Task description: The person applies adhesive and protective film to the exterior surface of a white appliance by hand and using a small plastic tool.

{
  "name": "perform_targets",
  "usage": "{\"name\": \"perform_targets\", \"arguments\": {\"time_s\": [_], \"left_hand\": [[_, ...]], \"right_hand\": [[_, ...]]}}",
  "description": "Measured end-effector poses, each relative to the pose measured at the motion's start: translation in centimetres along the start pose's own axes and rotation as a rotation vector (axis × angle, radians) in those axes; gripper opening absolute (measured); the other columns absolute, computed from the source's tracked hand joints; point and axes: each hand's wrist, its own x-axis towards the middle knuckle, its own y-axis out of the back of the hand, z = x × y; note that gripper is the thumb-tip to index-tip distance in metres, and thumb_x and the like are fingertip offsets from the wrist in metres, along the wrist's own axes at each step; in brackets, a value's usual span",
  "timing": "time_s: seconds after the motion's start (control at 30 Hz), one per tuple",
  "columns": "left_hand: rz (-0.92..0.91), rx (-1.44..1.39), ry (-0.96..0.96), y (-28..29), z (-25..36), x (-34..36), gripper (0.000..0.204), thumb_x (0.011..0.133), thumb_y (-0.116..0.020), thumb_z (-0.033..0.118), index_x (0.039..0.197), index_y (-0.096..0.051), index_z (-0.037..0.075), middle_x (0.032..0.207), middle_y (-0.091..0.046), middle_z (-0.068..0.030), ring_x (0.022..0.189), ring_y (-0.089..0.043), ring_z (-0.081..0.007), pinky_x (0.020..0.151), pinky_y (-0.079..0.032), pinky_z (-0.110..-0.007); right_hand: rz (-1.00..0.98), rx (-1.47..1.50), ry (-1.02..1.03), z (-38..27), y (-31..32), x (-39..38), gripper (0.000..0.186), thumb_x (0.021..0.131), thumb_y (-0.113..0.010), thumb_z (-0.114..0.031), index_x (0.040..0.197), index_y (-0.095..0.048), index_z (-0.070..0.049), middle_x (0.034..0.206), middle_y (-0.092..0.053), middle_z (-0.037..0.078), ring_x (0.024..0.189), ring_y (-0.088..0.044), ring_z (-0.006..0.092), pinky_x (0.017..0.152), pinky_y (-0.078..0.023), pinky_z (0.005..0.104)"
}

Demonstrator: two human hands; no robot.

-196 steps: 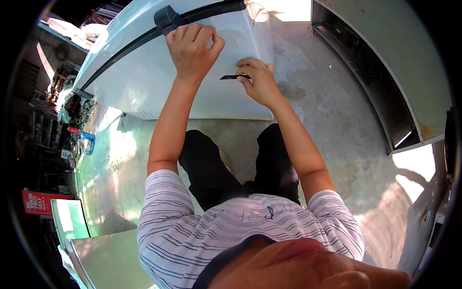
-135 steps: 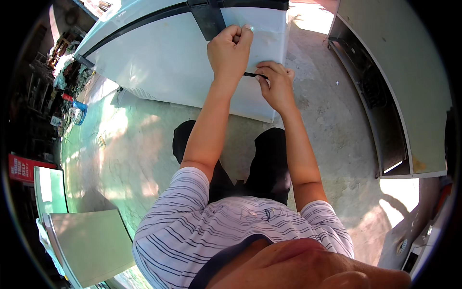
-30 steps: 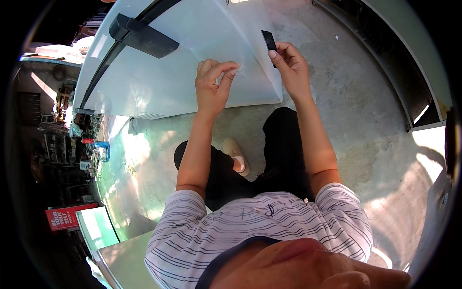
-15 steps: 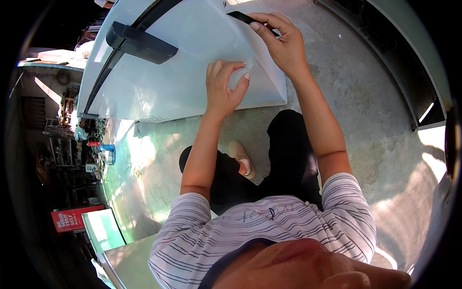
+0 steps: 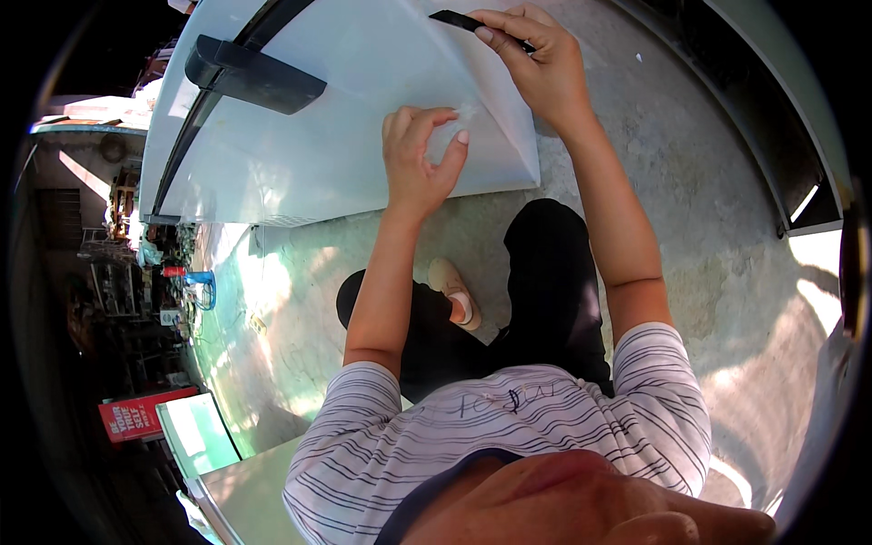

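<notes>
Pinched between the thumb and fingers of my right hand (image 5: 545, 68) is a slim black bar (image 5: 461, 20) with a tapered end. Its exact kind cannot be made out. The bar lies over the upper right edge of a large white cabinet (image 5: 381, 68), like a fridge or freezer body. Over the cabinet's face, my left hand (image 5: 420, 159) has its thumb and index finger curved apart, with nothing seen between them. Close to its index fingertip is a whitish, cloudy patch (image 5: 467, 113) on the surface. A dark bracket-like handle (image 5: 259, 77) sits on a black trim strip to the left.
Concrete floor (image 5: 699, 200) surrounds my legs. At the right stands a dark-framed metal unit (image 5: 772, 118). Cluttered shelves (image 5: 118, 272) fill the left side, with a blue item (image 5: 202, 289) on the floor, a red sign (image 5: 145, 413) and a pale green box (image 5: 195, 431) lower down.
The view has shifted slightly, so the cabinet sits a little higher and further left. My right hand keeps its hold on the black bar, which now lies flatter. My left hand stays curved near the patch.
</notes>
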Motion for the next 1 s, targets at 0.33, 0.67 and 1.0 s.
{"name": "perform_targets", "arguments": {"time_s": [0.33,0.67,1.0], "left_hand": [[-0.004,-0.065,0.038,0.4,0.3,-0.1,0.025,0.082,-0.068,0.016,0.104,-0.064,0.006,0.095,-0.058,-0.0073,0.093,-0.053,-0.0222,0.085,-0.041,-0.033],[0.114,-0.463,0.364,0.8,2.3,-0.2,0.033,0.085,-0.072,0.03,0.105,-0.069,0.004,0.101,-0.053,-0.0031,0.096,-0.05,-0.0146,0.088,-0.042,-0.03],[0.185,-0.879,0.682,1.0,0.9,-1.8,0.028,0.096,-0.059,0.029,0.108,-0.065,0.005,0.111,-0.061,-0.0024,0.104,-0.049,-0.0102,0.096,-0.033,-0.03]], "right_hand": [[-0.09,-0.133,-0.126,1.1,1.6,-2.2,0.016,0.087,-0.067,-0.012,0.101,-0.07,-0.005,0.086,-0.064,0.0,0.078,-0.055,0.0101,0.073,-0.045,0.0239],[-0.323,0.218,-0.277,-2.4,-0.1,-6.1,0.013,0.083,-0.071,-0.014,0.091,-0.071,-0.005,0.081,-0.069,0.003,0.075,-0.062,0.0117,0.068,-0.048,0.0267],[0.029,0.016,-0.129,-1.6,-2.3,-0.3,0.026,0.075,-0.078,-0.029,0.091,-0.072,-0.01,0.087,-0.066,0.002,0.08,-0.058,0.014,0.066,-0.047,0.0282]]}}
